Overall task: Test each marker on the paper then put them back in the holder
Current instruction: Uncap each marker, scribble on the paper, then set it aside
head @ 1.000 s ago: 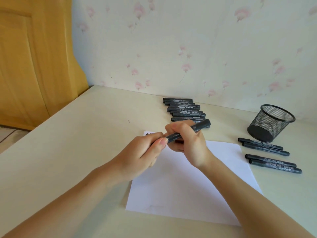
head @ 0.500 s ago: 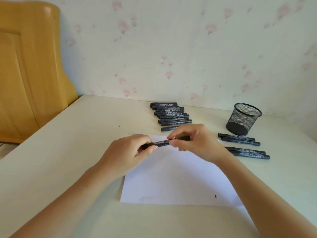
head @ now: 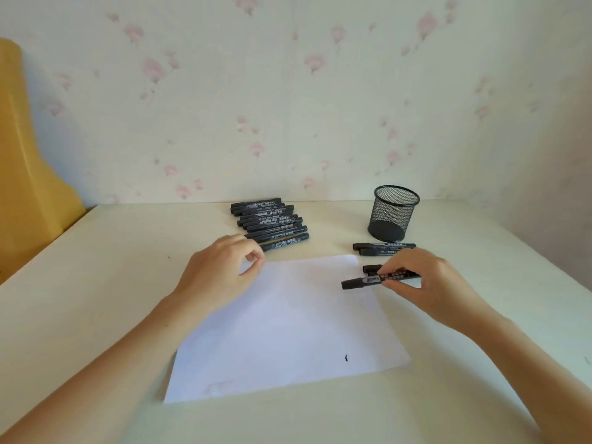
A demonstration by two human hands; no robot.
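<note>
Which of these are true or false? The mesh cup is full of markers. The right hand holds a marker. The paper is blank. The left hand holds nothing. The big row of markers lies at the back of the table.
1. The mesh cup is full of markers. False: it stands with no markers in it.
2. The right hand holds a marker. True.
3. The paper is blank. False: a small black mark sits near its front right.
4. The left hand holds nothing. True.
5. The row of markers lies at the back of the table. True.
</note>
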